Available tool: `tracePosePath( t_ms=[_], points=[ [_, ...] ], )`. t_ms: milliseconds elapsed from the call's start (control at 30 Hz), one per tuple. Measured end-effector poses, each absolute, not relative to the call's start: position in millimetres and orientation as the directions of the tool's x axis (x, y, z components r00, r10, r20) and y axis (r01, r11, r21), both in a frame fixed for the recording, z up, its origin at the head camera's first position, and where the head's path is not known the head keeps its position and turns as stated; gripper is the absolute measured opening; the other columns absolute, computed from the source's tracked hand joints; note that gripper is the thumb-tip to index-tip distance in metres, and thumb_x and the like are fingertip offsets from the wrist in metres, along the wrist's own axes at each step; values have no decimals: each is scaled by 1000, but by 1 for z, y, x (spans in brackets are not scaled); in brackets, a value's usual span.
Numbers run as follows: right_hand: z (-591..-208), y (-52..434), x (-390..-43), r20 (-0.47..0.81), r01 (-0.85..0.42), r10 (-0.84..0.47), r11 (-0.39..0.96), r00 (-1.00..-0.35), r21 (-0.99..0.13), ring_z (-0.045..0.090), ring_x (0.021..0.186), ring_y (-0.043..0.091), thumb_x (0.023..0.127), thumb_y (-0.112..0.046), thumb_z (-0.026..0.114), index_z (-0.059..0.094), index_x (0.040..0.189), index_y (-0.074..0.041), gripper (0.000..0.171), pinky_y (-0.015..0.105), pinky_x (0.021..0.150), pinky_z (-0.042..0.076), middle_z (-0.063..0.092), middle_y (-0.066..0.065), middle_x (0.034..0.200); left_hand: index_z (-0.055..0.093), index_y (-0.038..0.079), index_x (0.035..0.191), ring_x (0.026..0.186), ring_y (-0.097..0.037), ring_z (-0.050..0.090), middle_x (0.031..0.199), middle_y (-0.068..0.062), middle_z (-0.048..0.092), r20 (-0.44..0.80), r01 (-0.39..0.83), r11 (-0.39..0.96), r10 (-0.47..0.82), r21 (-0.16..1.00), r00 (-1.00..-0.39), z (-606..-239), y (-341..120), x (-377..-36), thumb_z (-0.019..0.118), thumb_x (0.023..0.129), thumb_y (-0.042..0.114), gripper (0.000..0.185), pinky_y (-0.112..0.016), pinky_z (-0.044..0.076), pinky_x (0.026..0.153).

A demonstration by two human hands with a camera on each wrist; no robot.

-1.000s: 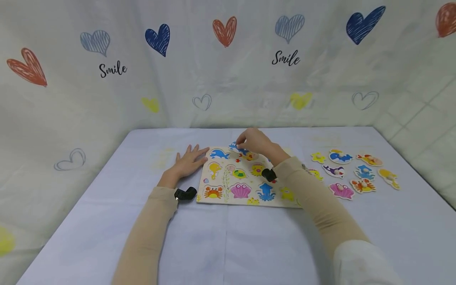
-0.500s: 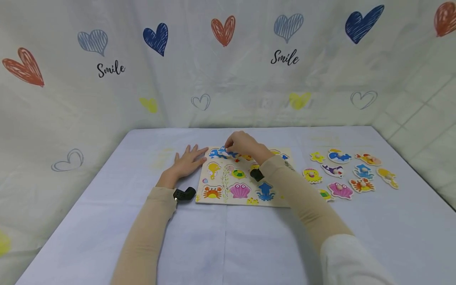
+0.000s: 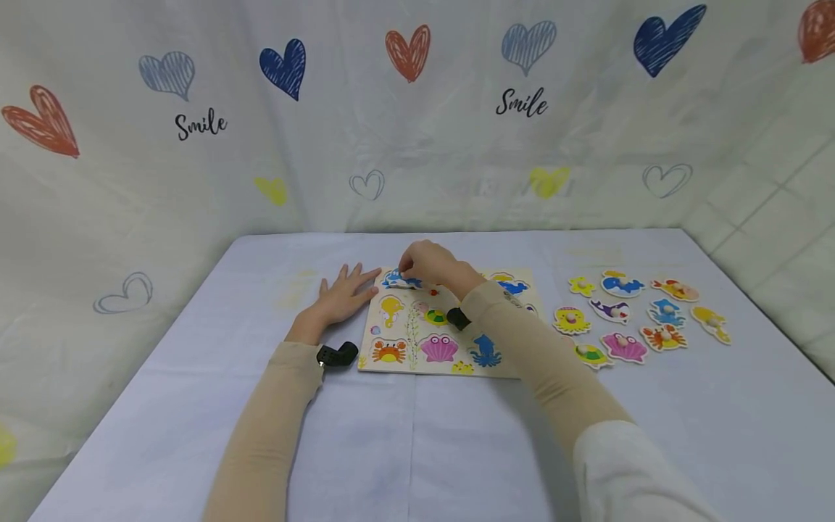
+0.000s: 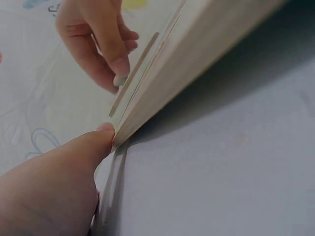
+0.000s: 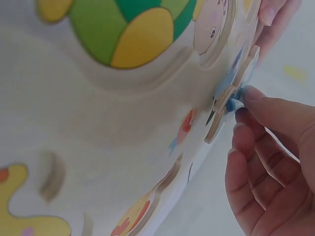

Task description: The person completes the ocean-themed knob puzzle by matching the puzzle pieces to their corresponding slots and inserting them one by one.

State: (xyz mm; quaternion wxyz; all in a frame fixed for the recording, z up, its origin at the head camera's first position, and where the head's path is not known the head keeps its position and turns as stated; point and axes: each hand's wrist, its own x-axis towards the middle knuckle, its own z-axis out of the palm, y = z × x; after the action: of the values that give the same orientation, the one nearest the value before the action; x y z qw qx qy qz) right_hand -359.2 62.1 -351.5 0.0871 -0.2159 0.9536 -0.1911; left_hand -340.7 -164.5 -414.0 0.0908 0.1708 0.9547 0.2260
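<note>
Head view: right hand (image 3: 427, 265) pinching blue piece (image 3: 395, 279) over board (image 3: 417, 355), left hand (image 3: 344, 296) flat, fingers spread (bracing). Could jam tilted if misaligned; could shift board.

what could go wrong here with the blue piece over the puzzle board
The right hand pinches the blue piece only by its small knob, tilted over the recess, so it might slip or seat crooked. The left hand merely touches the puzzle board at its edge, so pushing down could slide it.
</note>
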Motion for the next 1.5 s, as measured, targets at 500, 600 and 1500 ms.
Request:
tracePosePath(
  t_ms=[500, 600, 1500],
  points=[
    [-359, 49, -364, -102, -394, -460, 838, -882, -378, 64, 101, 19, 102, -19, 67, 75, 122, -10, 23, 34, 98, 52, 71, 5, 114, 29, 28, 164, 155, -41, -10, 171, -16, 5, -94, 293, 837, 375, 462, -922, -416, -165, -340, 39, 108, 55, 63, -72, -10, 113],
    [-360, 48, -363, -101, -381, -451, 837, -887, -391, 63, 103, 19, 102, -19, 68, 74, 124, -10, 25, 34, 99, 51, 71, 6, 116, 29, 28, 164, 155, -41, -10, 171, -16, 5, -93, 293, 838, 373, 461, -923, -416, -166, -340, 39, 108, 55, 63, -73, -10, 113],
    [-347, 53, -359, -95, -402, -464, 839, -881, -368, 60, 108, 23, 102, -17, 67, 67, 134, -11, 32, 37, 99, 50, 66, 9, 122, 29, 27, 164, 155, -42, -9, 170, -17, 6, -100, 288, 841, 371, 459, -923, -412, -166, -338, 38, 108, 56, 64, -73, -10, 113]
  ],
)
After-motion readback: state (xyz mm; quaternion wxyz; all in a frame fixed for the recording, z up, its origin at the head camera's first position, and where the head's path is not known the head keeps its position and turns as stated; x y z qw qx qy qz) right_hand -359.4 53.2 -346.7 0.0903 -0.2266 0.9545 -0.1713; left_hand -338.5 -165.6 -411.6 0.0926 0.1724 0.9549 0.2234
